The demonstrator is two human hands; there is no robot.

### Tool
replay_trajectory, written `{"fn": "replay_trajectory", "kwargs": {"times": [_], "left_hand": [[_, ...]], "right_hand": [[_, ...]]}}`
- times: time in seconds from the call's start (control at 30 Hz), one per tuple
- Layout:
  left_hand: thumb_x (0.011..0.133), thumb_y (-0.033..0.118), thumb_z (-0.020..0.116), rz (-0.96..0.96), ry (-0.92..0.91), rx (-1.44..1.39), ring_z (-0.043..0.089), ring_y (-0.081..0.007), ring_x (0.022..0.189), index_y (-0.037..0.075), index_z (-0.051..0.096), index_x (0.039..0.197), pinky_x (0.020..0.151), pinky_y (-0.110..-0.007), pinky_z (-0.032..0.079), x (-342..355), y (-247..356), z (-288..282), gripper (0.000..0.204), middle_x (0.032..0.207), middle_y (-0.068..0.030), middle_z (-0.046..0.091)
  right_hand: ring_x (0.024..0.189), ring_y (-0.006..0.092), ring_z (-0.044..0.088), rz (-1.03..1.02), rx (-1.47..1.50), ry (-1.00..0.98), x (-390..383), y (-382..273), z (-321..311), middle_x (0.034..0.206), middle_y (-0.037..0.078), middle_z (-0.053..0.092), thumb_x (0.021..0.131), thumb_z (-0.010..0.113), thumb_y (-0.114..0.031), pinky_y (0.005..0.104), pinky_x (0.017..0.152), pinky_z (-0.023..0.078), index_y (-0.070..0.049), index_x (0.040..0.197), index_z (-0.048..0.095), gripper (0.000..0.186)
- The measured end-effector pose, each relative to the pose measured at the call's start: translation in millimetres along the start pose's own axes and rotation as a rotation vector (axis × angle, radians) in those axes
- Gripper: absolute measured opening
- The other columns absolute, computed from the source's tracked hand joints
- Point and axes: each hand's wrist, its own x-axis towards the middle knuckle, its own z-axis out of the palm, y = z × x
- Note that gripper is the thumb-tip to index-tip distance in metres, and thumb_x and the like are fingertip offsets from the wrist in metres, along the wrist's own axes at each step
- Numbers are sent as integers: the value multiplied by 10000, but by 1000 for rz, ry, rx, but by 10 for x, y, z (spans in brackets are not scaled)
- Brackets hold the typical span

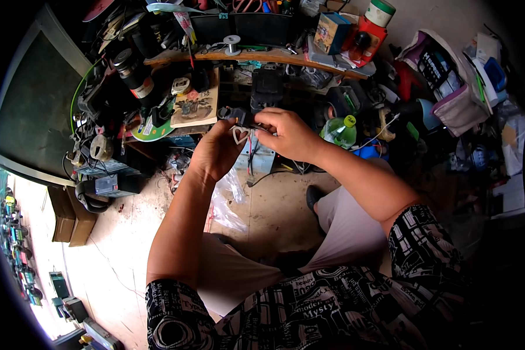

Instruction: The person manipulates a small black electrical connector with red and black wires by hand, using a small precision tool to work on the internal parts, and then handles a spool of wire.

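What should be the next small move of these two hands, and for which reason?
Perhaps ease the right hand slightly aside, with the left hand steady: both hands' fingertips are close to the pale loop, and what lies between them is hard to make out.

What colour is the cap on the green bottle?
The cap is bright yellow-green; the head view shows it best.

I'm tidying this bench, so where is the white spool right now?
In the head view, the white spool is near the top, slightly left of centre, standing on the wooden ledge beyond the left hand.
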Motion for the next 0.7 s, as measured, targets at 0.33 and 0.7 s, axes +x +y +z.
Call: {"fn": "replay_trajectory", "kwargs": {"times": [0.33, 0.7], "left_hand": [[847, 80, 611, -11, 8, 18, 591, -171, 792, 31, 592, 927, 789, -310, 511, -15, 12, 19, 95, 877, -64, 635], [863, 130, 621, -22, 38, -4, 587, -172, 812, 35, 575, 962, 761, -284, 530, 6, -52, 0, 144, 912, -51, 605]], "right_hand": [[761, 277, 592, -15, -48, 22, 4, 23, 24, 857, 147, 587, 817, 585, -77, 345, 674, 474, 48, 937, 590, 173], [835, 359, 606, 39, -93, 33, -4, -34, 33, 920, 184, 620, 818, 584, -113, 388, 734, 488, 38, 963, 618, 212]]}}
